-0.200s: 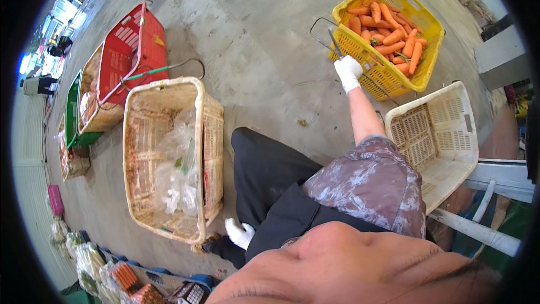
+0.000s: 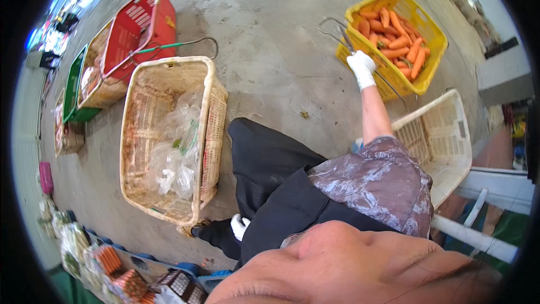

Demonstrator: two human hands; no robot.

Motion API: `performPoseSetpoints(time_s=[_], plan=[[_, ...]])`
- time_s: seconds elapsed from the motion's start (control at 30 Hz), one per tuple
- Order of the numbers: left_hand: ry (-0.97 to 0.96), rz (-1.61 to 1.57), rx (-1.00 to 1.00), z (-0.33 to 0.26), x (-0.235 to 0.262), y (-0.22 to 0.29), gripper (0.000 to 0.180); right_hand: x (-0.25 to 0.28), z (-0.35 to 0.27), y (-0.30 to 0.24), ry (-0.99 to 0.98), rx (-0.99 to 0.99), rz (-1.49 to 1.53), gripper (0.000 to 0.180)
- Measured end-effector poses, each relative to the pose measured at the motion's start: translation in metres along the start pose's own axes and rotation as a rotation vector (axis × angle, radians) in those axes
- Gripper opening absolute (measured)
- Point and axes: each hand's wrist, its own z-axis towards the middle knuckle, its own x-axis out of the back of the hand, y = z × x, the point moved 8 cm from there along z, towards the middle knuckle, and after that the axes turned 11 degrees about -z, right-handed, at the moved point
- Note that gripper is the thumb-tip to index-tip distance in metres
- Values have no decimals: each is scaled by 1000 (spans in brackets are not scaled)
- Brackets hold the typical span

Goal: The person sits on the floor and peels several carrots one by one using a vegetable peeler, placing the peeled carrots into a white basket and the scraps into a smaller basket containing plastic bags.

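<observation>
Little has moved since the earlier frame: the right hand, in a white glove, remains at the near rim of the yellow crate, fingers closed around the crate's thin wire handle. That crate sits on the concrete floor at upper right, made of bright lattice plastic, with orange carrots piled loosely inside.

Just below it, touching or nearly so, a cream plastic crate lies tilted beside the person's right elbow, its ribbed walls pale. A white metal frame stands at lower right.

The left hand, also gloved white, hangs low by the person's dark trousers; whether it is open or curled I cannot tell, as only part shows.

To the left, a long tan basket of perforated plastic rests on the floor with crumpled clear bags inside. Beyond it are a red basket with a green-gripped wire handle, another tan crate and a green one, standing close together. Bundled produce lines the lower left edge.
</observation>
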Motion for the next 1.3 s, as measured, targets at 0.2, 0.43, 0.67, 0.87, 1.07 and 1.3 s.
performPoseSetpoints(time_s=[0.2,0.43,0.67,0.87,1.07,1.3], plan=[[50,-157,-196,82,-16,-1,21,20,-39,32,-43,-9,-98,37],[97,-378,-524,167,5,158,18,27,-145,-7,-109,178,-101,29],[-93,-565,-874,147,-8,335,19,26,-239,-107,-322,455,153,40],[-312,-618,-696,142,-60,324,17,2,-283,-168,-445,572,458,45],[-350,-511,-608,134,-71,308,17,17,-272,-158,-601,692,838,41],[-295,-596,-574,115,-66,306,20,-3,-48,-2,-96,-42,1125,24]])
